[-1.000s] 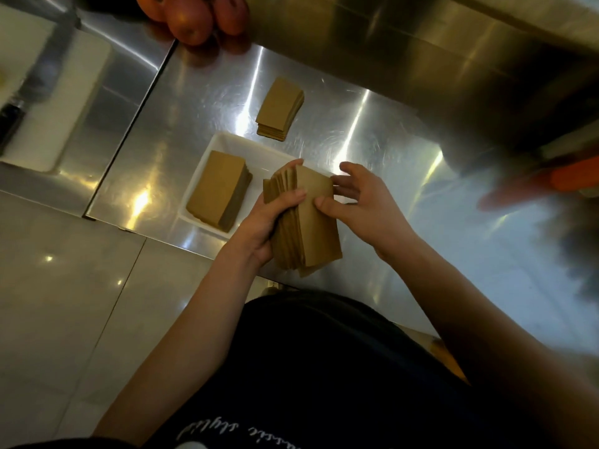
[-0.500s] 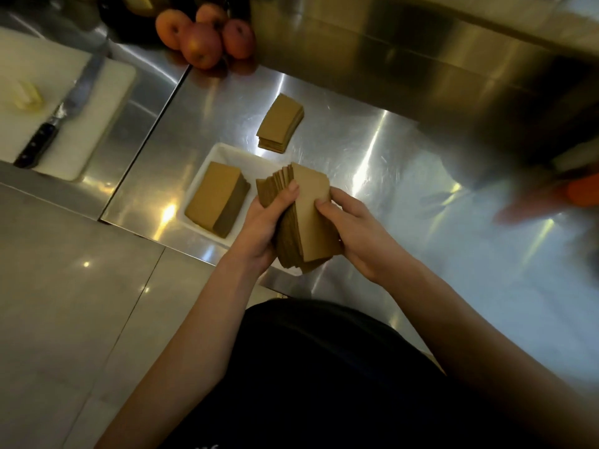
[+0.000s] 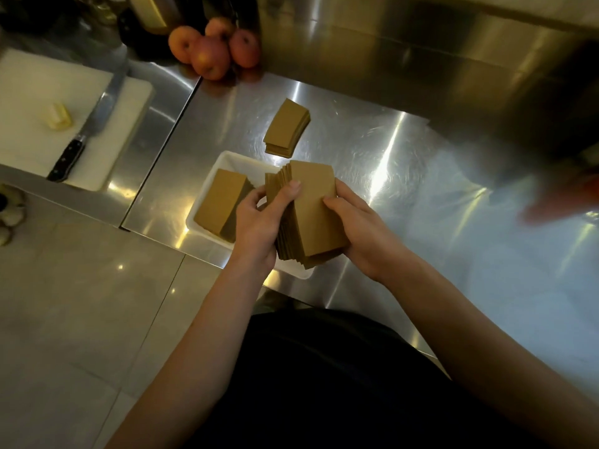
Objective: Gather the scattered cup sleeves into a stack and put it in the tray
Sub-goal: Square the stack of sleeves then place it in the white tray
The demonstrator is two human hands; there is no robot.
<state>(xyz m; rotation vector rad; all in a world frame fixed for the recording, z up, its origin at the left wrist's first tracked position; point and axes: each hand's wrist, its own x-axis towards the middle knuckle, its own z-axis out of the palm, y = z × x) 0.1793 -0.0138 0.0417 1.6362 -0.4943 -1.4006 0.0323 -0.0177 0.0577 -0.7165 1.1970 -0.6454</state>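
A thick stack of brown cardboard cup sleeves (image 3: pixel 312 212) stands on edge between both my hands, over the right half of the white tray (image 3: pixel 223 160). My left hand (image 3: pixel 262 218) grips its left side with the thumb on top. My right hand (image 3: pixel 359 228) holds its right side and underside. A second stack of sleeves (image 3: pixel 220 200) lies in the left half of the tray. A third, smaller stack (image 3: pixel 287 128) rests on the steel counter just beyond the tray.
Several apples (image 3: pixel 210 48) sit at the counter's back edge. To the left, a white cutting board (image 3: pixel 48 102) carries a black-handled knife (image 3: pixel 86 131) and a pale food piece (image 3: pixel 60 116). The counter's front edge runs just below the tray.
Both hands have closed in on the stack, squaring it and bringing it lower over the tray's right half. The view has tilted up, showing more of the apples and cutting board.
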